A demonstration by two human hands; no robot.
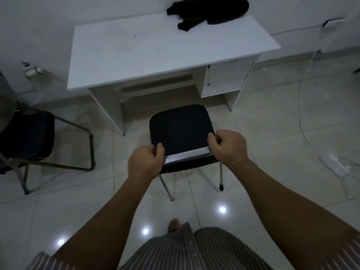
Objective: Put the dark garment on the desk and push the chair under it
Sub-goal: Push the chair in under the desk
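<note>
A black garment (210,11) lies crumpled on the far right corner of the white desk (148,49). In front of the desk stands a chair (179,129) with a dark seat and chrome legs, its front edge just short of the desk's knee gap. My left hand (145,161) and my right hand (228,147) both grip the top of the chair's backrest, one at each end, with a shiny strip of the backrest showing between them.
A second dark chair (29,137) with a metal frame stands at the left. White cables (303,106) and a power strip (334,162) lie on the glossy tiled floor at the right. The desk has an open shelf compartment (224,78) on its right side.
</note>
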